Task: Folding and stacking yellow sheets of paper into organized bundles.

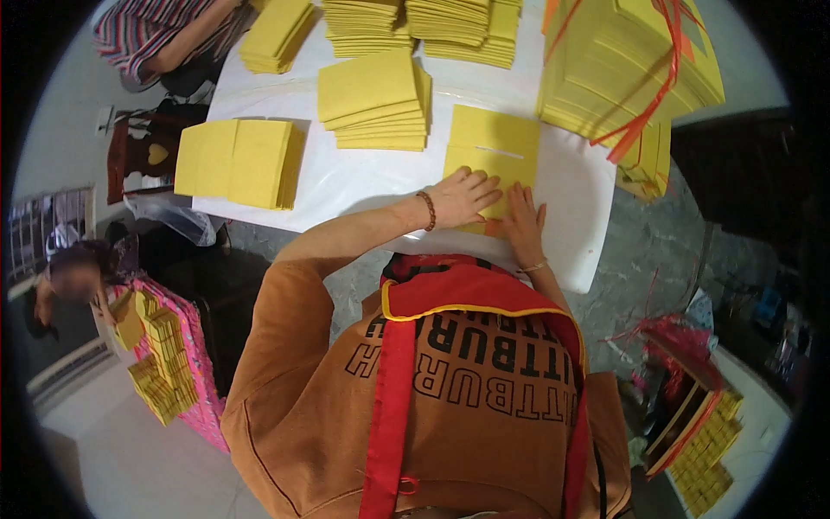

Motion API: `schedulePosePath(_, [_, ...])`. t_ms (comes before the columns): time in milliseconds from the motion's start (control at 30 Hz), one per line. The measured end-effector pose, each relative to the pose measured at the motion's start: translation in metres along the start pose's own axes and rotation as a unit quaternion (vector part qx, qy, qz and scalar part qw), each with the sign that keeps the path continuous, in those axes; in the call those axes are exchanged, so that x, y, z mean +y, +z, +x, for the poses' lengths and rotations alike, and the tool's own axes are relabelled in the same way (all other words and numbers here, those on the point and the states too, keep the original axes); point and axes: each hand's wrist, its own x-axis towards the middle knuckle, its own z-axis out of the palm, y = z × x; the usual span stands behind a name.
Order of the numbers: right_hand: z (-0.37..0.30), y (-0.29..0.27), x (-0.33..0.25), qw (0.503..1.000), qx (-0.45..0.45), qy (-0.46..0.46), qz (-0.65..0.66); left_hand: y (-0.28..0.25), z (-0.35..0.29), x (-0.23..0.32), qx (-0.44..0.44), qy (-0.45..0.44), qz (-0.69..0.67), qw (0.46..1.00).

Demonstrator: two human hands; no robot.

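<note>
**Flat Hands on a Yellow Sheet**

Pressing down on a yellow paper sheet point(493, 147) with both hands. Lying flat on the white table point(363, 186), close to the near edge, just beside a neat stack of yellow sheets point(376, 99). Left hand point(467, 197) spread out flat on the bottom part of the sheet, fingers open, not gripping anything. Right hand point(524, 221) also flat and open, resting at the sheet's near corner, touching the left hand or nearly so. A bead bracelet point(427, 210) on the left wrist.

Probably very light and thin. Probably bendy too, easy to crease or tear if pulled hard. Smooth table, so likely to slide under a push. Best picked up by a free edge or corner, with a soft pinch. Best held flat with open palms, as now.

More yellow piles all around: a low pile point(235, 163) on the left side of the table, a big bundle tied with red ribbon point(635, 73) on the right. Another person in a striped top point(151, 35) at the far corner.
</note>
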Motion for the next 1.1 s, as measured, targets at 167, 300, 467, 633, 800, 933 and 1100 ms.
schedulePosePath(167, [0.003, -0.042, 0.014, 0.788, 0.077, 0.146, 0.593, 0.005, 0.011, 0.031, -0.027, -0.03, 0.108, 0.993])
schedulePosePath(300, [-0.002, -0.027, 0.03, 0.708, 0.155, 0.185, 0.663, 0.012, 0.018, 0.033, -0.016, -0.075, 0.063, 0.995])
schedulePosePath(467, [-0.008, -0.024, 0.033, 0.659, 0.177, 0.18, 0.709, -0.061, 0.009, 0.007, 0.251, -0.062, 0.017, 0.966])
schedulePosePath(633, [-0.007, -0.024, 0.04, 0.636, 0.179, 0.2, 0.724, -0.138, -0.038, -0.076, 0.305, -0.146, 0.195, 0.921])
schedulePosePath(800, [0.0, -0.025, 0.038, 0.665, 0.189, 0.192, 0.697, -0.089, -0.085, -0.135, 0.193, -0.272, 0.167, 0.928])
schedulePosePath(933, [-0.003, -0.023, 0.04, 0.644, 0.186, 0.206, 0.712, -0.069, -0.089, -0.132, 0.07, -0.329, 0.053, 0.94])
schedulePosePath(1100, [-0.004, -0.026, 0.038, 0.644, 0.189, 0.213, 0.71, -0.073, -0.091, -0.128, 0.074, -0.341, -0.027, 0.937])
